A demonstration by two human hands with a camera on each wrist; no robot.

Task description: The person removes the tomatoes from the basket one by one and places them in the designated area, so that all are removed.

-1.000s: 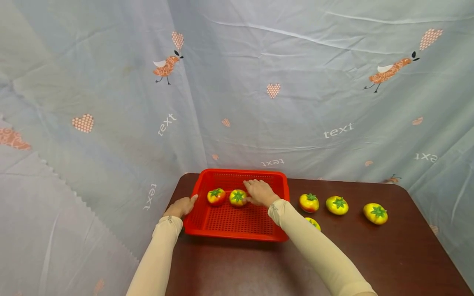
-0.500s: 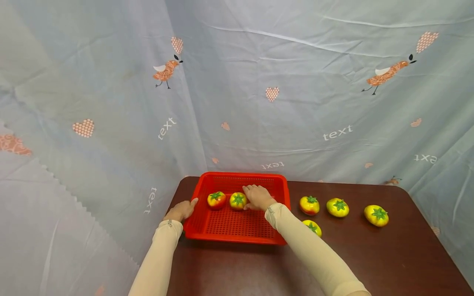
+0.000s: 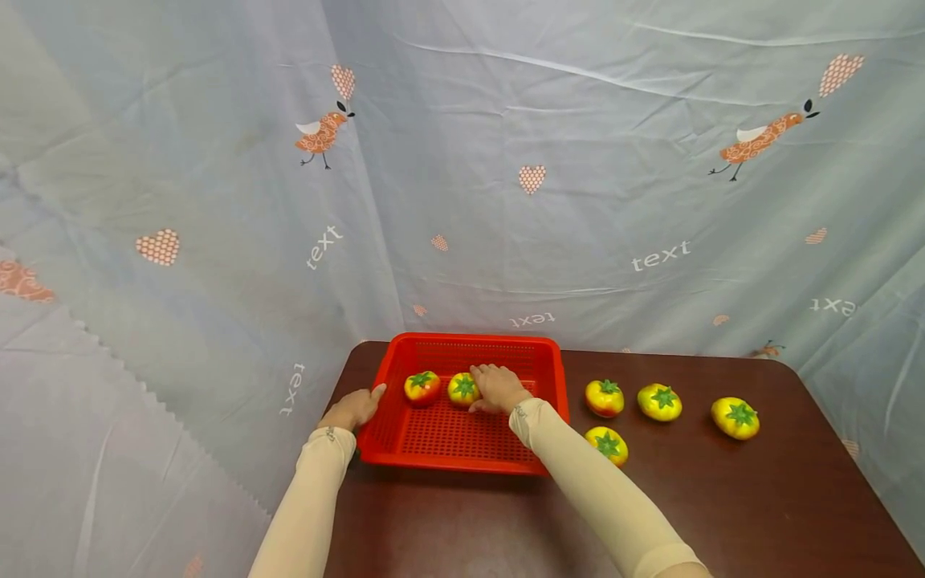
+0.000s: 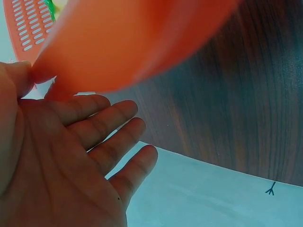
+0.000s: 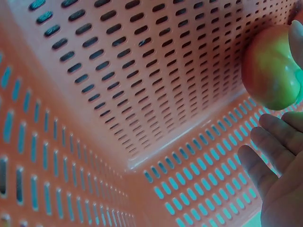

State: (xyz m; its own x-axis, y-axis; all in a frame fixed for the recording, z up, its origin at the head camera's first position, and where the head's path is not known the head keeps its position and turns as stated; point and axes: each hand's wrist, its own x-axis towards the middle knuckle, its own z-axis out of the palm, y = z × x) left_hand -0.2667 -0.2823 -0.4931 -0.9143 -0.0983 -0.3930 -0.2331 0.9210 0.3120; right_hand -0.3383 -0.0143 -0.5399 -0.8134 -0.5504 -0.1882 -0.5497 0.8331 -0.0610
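Resting left hand [image 3: 352, 409], fingers spread, thumb on red perforated plastic basket [image 3: 442, 437]: loose hold could let basket skid. Right hand [image 3: 499, 389] spread beside round, glossy yellow fruit [image 3: 461, 389] inside; clumsy nudge could roll it into redder fruit [image 3: 422, 389] leftward.

The pale-sleeved left arm [image 3: 307, 494] reached forward, its left hand [image 3: 354, 408] turned so that the palm [image 4: 57, 165] faced the wrist camera, four fingers [image 4: 99, 126] straight and slightly fanned, the thumb [image 4: 19, 76] apart from them. The right arm [image 3: 600, 490] slanted forward and inward, the right hand [image 3: 499, 389] back upward, fingers extended, thumb apart.
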